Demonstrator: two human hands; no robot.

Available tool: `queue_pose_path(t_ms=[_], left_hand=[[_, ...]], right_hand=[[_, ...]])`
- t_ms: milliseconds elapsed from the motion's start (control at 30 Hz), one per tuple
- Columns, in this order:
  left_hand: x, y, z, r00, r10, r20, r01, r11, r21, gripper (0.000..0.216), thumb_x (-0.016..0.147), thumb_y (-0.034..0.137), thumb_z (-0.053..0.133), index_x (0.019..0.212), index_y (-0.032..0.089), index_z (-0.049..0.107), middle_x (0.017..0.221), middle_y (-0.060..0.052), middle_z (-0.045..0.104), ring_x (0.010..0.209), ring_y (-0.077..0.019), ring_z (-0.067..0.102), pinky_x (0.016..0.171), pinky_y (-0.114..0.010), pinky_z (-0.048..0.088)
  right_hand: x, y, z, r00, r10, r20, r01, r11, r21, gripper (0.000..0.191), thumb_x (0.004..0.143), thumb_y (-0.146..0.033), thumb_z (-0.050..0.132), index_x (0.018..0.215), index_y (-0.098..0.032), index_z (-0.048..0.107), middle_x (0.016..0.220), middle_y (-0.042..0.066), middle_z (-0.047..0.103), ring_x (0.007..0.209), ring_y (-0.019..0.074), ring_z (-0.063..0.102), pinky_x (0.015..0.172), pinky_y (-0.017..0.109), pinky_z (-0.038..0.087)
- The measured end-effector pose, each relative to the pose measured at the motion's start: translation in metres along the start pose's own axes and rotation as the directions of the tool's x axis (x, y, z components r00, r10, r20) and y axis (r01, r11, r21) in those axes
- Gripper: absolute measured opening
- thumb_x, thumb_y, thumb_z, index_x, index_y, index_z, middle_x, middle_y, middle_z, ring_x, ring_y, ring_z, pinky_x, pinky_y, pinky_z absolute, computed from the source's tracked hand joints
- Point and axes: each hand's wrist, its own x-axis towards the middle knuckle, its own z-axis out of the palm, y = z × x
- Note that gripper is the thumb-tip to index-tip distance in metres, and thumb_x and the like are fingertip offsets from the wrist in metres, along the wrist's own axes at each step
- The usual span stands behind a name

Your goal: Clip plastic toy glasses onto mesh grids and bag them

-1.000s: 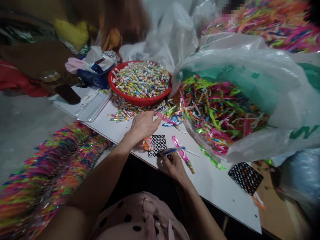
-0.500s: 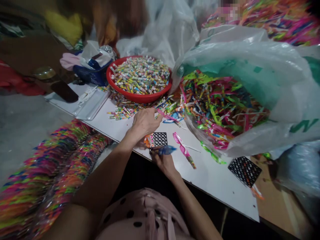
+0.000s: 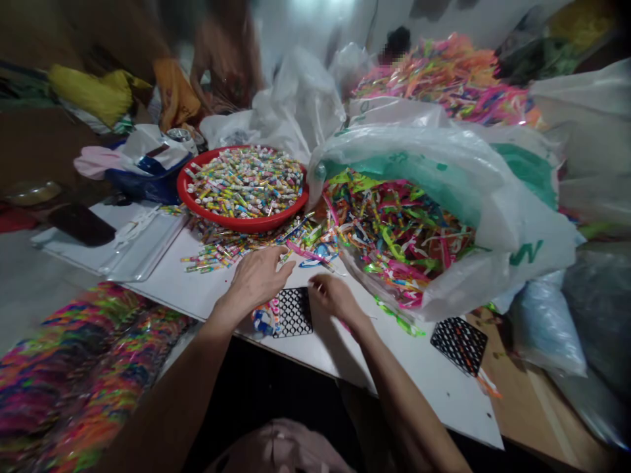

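**Left hand (image 3: 256,282) and right hand (image 3: 335,295) sit either side of black mesh card (image 3: 293,312) on white tabletop (image 3: 172,289).**
I read left as spread, palm down, holding nothing; right is curled, fingertips down, and I can't tell if it's pinching anything. Coloured scraps (image 3: 263,322) touch the card's left edge. Loose striped rolls (image 3: 231,248) lie just past the left hand, below a red basin (image 3: 183,194) heaped with more. Plastic bag (image 3: 493,223) of coloured strips sits right of them.

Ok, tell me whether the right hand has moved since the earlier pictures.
Yes, forward: the right hand now lies to the right of the black mesh square, level with it, where before it was nearer the person.
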Motion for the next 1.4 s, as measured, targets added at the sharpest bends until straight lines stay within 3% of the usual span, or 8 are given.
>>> queue_pose_path(t_ms=[133, 300, 467, 600, 767, 900, 1100, 1400], left_hand=[[-0.008, 0.002, -0.001, 0.998, 0.053, -0.034, -0.056, 0.995, -0.079, 0.041, 0.087, 0.038, 0.046, 0.117, 0.013, 0.061, 0.111, -0.011, 0.067, 0.104, -0.0263, 0.061, 0.092, -0.039, 0.045], [-0.004, -0.004, -0.008, 0.954, -0.031, -0.297, -0.014, 0.989, -0.147, 0.043, 0.092, 0.041, 0.038, 0.113, 0.012, 0.062, 0.114, -0.011, 0.064, 0.108, -0.0224, 0.058, 0.097, -0.033, 0.041], [0.003, 0.001, -0.001, 0.998, -0.042, 0.047, 0.044, 0.998, -0.051, 0.048, 0.094, 0.046, 0.026, 0.100, 0.019, 0.066, 0.100, -0.010, 0.069, 0.098, -0.0265, 0.063, 0.085, -0.037, 0.045], [0.003, 0.006, 0.003, 0.997, -0.029, 0.074, 0.033, 0.998, -0.049, 0.049, 0.094, 0.047, 0.023, 0.103, 0.020, 0.063, 0.105, -0.009, 0.069, 0.102, -0.0279, 0.062, 0.086, -0.038, 0.044], [-0.001, 0.006, 0.001, 0.995, -0.031, 0.094, 0.038, 0.996, -0.076, 0.057, 0.092, 0.056, 0.024, 0.123, 0.021, 0.055, 0.117, -0.010, 0.065, 0.110, -0.0283, 0.059, 0.093, -0.040, 0.042], [-0.005, 0.008, -0.001, 0.990, 0.036, 0.133, -0.031, 0.999, -0.039, 0.060, 0.090, 0.057, 0.031, 0.132, 0.019, 0.049, 0.122, -0.012, 0.063, 0.108, -0.0298, 0.060, 0.093, -0.042, 0.042], [0.000, 0.010, 0.001, 0.988, 0.015, 0.155, -0.022, 0.999, 0.039, 0.049, 0.090, 0.038, 0.037, 0.132, 0.017, 0.048, 0.108, -0.010, 0.068, 0.100, -0.0286, 0.063, 0.087, -0.039, 0.045], [0.006, 0.007, 0.001, 0.992, -0.037, 0.117, 0.036, 0.999, 0.011, 0.049, 0.089, 0.042, 0.039, 0.127, 0.015, 0.054, 0.103, -0.010, 0.070, 0.094, -0.0266, 0.065, 0.084, -0.036, 0.046]], right_hand=[[0.043, 0.024, -0.031, 0.938, 0.299, -0.177, -0.334, 0.916, -0.222, 0.023, 0.084, -0.013, 0.047, 0.102, -0.011, 0.062, 0.105, 0.018, 0.065, 0.091, 0.0233, 0.062, 0.071, 0.028, 0.041], [0.027, 0.013, -0.013, 0.950, 0.195, -0.243, -0.190, 0.981, 0.044, 0.018, 0.083, -0.024, 0.052, 0.095, -0.014, 0.060, 0.085, 0.009, 0.067, 0.075, 0.0176, 0.061, 0.064, 0.025, 0.041], [-0.008, -0.009, 0.045, 0.961, 0.083, -0.265, 0.069, 0.854, 0.516, 0.015, 0.080, -0.029, 0.051, 0.080, -0.018, 0.061, 0.078, 0.003, 0.066, 0.072, 0.0161, 0.059, 0.069, 0.027, 0.045], [-0.005, -0.016, 0.072, 0.947, 0.190, -0.259, 0.025, 0.759, 0.650, 0.016, 0.081, -0.032, 0.053, 0.085, -0.020, 0.062, 0.080, 0.001, 0.066, 0.076, 0.0167, 0.061, 0.076, 0.029, 0.047], [0.003, -0.025, 0.067, 0.990, 0.091, -0.104, -0.064, 0.969, 0.239, 0.018, 0.087, -0.027, 0.047, 0.090, -0.016, 0.062, 0.088, 0.008, 0.066, 0.080, 0.0189, 0.061, 0.072, 0.028, 0.044], [0.003, -0.040, 0.060, 0.989, 0.130, -0.068, -0.132, 0.991, -0.036, 0.026, 0.090, -0.026, 0.041, 0.109, -0.015, 0.054, 0.103, 0.012, 0.061, 0.086, 0.0210, 0.060, 0.070, 0.030, 0.044], [-0.001, -0.040, 0.055, 0.998, 0.064, -0.015, -0.064, 0.998, -0.009, 0.022, 0.094, -0.026, 0.039, 0.105, -0.018, 0.056, 0.104, 0.008, 0.057, 0.089, 0.0168, 0.059, 0.074, 0.026, 0.043], [-0.017, -0.043, 0.042, 0.996, 0.048, -0.079, -0.049, 0.999, -0.010, 0.020, 0.094, -0.027, 0.042, 0.101, -0.017, 0.058, 0.102, 0.007, 0.059, 0.090, 0.0165, 0.058, 0.074, 0.024, 0.041]])
